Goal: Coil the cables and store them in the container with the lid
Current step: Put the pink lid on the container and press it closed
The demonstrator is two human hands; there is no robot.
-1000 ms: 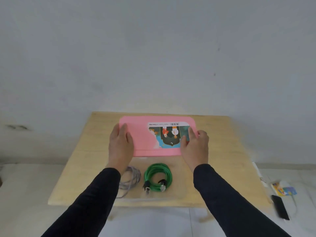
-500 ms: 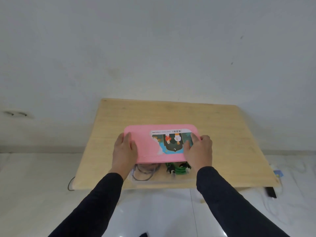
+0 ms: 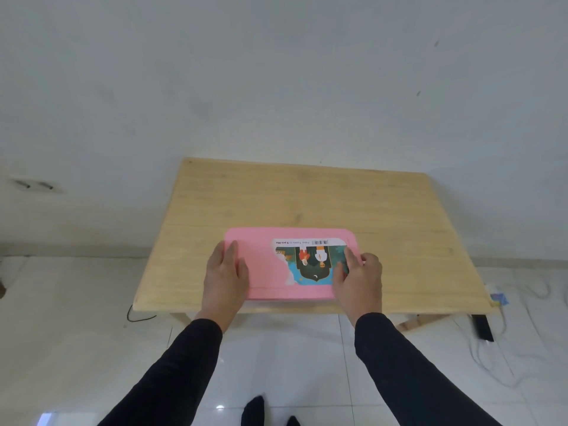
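- Head view: the pink lid (image 3: pixel 264 269) lies over the container at the tabletop's (image 3: pixel 307 198) near edge.
- The left hand (image 3: pixel 226 272) and right hand (image 3: pixel 358 279) clasp the lid's short ends, thumbs on top.
- Press evenly along each edge to seat it.
- The cables are hidden beneath.

**Soft, even daylight with wide-angle bend**

Light is bright and diffuse, with no hard shadows. Only a faint shadow lies on the pink lid (image 3: pixel 264 265) just right of the left hand (image 3: pixel 226 273) fingers. Below the wrists, the glossy floor tiles (image 3: pixel 285 358) carry small white glare spots. The wooden table (image 3: pixel 307 198) edges splay outward from lens distortion. Fingertips look slightly soft; the wall beyond them is smooth and low in detail.
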